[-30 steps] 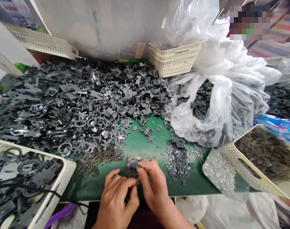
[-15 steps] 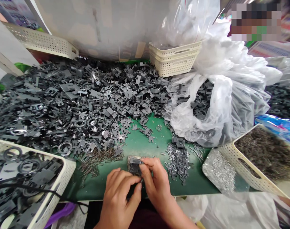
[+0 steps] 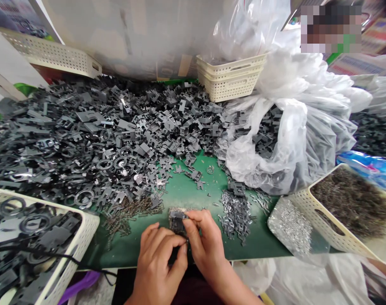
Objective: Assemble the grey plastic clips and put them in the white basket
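A green bench mat lies under heaped dark stamped parts (a clear plastic bag slumps alongside); the left hand and right hand pinch a small dark stack, fingers narrowly closed.

Bench as seen from my seat: a heap of dark stamped metal parts at 11 o'clock on a green work mat; stacked white perforated baskets at 12 to 1 o'clock; a clear plastic bag of parts at 2 o'clock; a white basket of rings and plates at 8 o'clock; a white basket of fine dark pieces at 4 o'clock.
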`<state>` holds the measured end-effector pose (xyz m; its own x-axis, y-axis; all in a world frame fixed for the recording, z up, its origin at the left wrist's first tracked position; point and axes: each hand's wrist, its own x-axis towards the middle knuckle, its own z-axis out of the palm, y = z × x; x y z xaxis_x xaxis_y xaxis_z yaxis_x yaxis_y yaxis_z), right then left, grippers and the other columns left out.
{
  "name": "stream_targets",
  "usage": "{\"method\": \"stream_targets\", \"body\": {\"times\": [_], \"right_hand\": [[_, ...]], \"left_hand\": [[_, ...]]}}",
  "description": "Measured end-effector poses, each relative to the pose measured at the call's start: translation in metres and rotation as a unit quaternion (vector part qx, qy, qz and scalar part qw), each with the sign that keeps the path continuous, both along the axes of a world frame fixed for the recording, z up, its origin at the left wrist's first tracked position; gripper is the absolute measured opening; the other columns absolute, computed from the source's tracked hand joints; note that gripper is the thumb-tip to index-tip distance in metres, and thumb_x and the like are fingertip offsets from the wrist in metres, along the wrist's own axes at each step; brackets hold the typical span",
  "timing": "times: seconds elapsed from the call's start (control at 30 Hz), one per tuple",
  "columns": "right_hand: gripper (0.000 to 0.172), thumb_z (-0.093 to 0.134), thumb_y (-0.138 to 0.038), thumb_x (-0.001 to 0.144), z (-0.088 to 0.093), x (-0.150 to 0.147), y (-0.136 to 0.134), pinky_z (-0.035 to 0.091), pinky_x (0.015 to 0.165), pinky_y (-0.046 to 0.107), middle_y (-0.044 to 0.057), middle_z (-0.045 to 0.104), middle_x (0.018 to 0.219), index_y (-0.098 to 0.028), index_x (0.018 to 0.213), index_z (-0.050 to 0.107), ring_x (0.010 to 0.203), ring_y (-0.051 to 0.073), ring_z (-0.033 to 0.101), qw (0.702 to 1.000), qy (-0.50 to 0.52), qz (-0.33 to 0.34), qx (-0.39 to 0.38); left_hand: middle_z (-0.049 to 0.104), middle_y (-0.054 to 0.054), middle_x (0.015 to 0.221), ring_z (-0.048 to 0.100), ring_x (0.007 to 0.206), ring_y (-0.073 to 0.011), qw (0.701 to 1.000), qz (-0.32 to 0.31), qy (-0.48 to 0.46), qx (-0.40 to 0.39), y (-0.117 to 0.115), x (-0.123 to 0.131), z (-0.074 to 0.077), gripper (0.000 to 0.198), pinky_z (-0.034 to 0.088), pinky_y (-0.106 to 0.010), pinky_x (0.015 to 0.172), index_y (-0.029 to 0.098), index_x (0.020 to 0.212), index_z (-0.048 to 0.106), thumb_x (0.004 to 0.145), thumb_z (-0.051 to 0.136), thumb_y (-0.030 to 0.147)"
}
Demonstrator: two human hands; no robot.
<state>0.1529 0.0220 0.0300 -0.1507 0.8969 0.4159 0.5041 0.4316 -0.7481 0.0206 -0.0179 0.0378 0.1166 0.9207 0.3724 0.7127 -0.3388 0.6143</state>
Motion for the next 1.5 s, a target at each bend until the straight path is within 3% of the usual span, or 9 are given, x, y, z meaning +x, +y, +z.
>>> {"method": "stream_targets", "body": {"times": [0.43, 0.57, 0.67, 0.77, 0.93, 1.1, 1.2, 1.37, 1.5], "right_hand": [[0.010, 0.047, -0.015, 0.093, 0.000, 0.000, -0.003, 0.044, 0.067, 0.030, 0.000, 0.061, 0.074, -0.022, 0.094, 0.054, 0.066, 0.014, 0.056, 1.000, -0.008, 0.014, 0.001], [0.010, 0.048, -0.015, 0.093, 0.000, 0.000, -0.004, 0.045, 0.068, 0.030, 0.000, 0.063, 0.077, -0.022, 0.096, 0.054, 0.069, 0.015, 0.057, 1.000, 0.007, 0.007, -0.005], [0.010, 0.048, -0.016, 0.093, 0.001, 0.000, -0.004, 0.046, 0.069, 0.030, 0.000, 0.063, 0.078, -0.023, 0.097, 0.055, 0.069, 0.014, 0.058, 0.999, 0.024, -0.003, -0.021], [0.011, 0.049, -0.016, 0.093, 0.002, -0.001, -0.005, 0.046, 0.069, 0.028, -0.001, 0.062, 0.078, -0.023, 0.096, 0.056, 0.068, 0.014, 0.057, 0.999, 0.038, -0.013, -0.030], [0.012, 0.049, -0.015, 0.092, 0.002, -0.004, -0.007, 0.045, 0.072, 0.030, -0.001, 0.063, 0.078, -0.024, 0.097, 0.055, 0.069, 0.014, 0.058, 0.999, 0.039, -0.010, -0.018], [0.011, 0.051, -0.015, 0.091, -0.001, -0.006, -0.010, 0.045, 0.073, 0.030, -0.002, 0.061, 0.074, -0.024, 0.095, 0.056, 0.065, 0.013, 0.057, 0.998, 0.048, -0.006, -0.027], [0.008, 0.050, -0.021, 0.093, -0.002, -0.008, -0.012, 0.047, 0.067, 0.027, 0.001, 0.060, 0.077, -0.023, 0.095, 0.057, 0.068, 0.014, 0.057, 0.991, 0.106, -0.005, -0.085], [0.011, 0.049, -0.031, 0.095, 0.006, -0.016, -0.011, 0.039, 0.047, 0.019, -0.005, 0.045, 0.063, -0.022, 0.090, 0.052, 0.052, 0.010, 0.044, 0.939, 0.260, 0.023, -0.225], [0.014, 0.048, -0.033, 0.095, 0.011, -0.022, -0.010, 0.031, 0.042, 0.018, -0.008, 0.035, 0.058, -0.022, 0.086, 0.048, 0.046, 0.008, 0.033, 0.901, 0.320, 0.070, -0.284]], "left_hand": [[0.060, 0.002, 0.074, 0.058, 0.075, -0.0151, 0.995, -0.025, -0.070, -0.063, -0.001, 0.000, 0.003, 0.010, 0.042, -0.034, 0.087, 0.023, 0.081, 0.055, 0.087, 0.050, 0.017], [0.059, 0.001, 0.071, 0.057, 0.072, -0.0149, 0.987, -0.017, -0.118, -0.104, 0.001, 0.000, 0.004, 0.016, 0.046, -0.029, 0.077, 0.022, 0.074, 0.055, 0.089, 0.050, 0.023], [0.057, 0.001, 0.072, 0.056, 0.070, -0.0143, 0.963, -0.024, -0.195, -0.183, -0.001, 0.000, 0.002, 0.020, 0.045, -0.025, 0.068, 0.021, 0.072, 0.055, 0.090, 0.050, 0.029], [0.052, 0.001, 0.072, 0.052, 0.068, -0.0135, 0.917, -0.019, -0.304, -0.257, -0.004, 0.004, -0.002, 0.023, 0.044, -0.024, 0.064, 0.021, 0.070, 0.053, 0.089, 0.049, 0.033], [0.046, 0.001, 0.069, 0.045, 0.067, -0.0136, 0.855, 0.028, -0.420, -0.303, -0.006, 0.011, -0.007, 0.020, 0.042, -0.024, 0.063, 0.021, 0.067, 0.047, 0.084, 0.050, 0.032], [0.045, 0.001, 0.069, 0.043, 0.066, -0.0136, 0.863, 0.046, -0.408, -0.294, -0.004, 0.013, -0.005, 0.017, 0.041, -0.023, 0.061, 0.021, 0.066, 0.046, 0.081, 0.048, 0.029], [0.045, 0.001, 0.071, 0.043, 0.067, -0.0141, 0.858, 0.042, -0.427, -0.281, -0.007, 0.013, -0.004, 0.015, 0.041, -0.024, 0.062, 0.022, 0.068, 0.046, 0.081, 0.046, 0.030], [0.050, 0.000, 0.074, 0.048, 0.071, -0.0154, 0.862, 0.022, -0.429, -0.270, -0.011, 0.012, -0.006, 0.018, 0.043, -0.026, 0.066, 0.022, 0.071, 0.049, 0.083, 0.047, 0.035], [0.052, 0.000, 0.069, 0.051, 0.068, -0.0156, 0.887, 0.038, -0.392, -0.240, -0.012, 0.014, -0.004, 0.027, 0.043, -0.026, 0.065, 0.022, 0.066, 0.048, 0.085, 0.049, 0.041]]}}
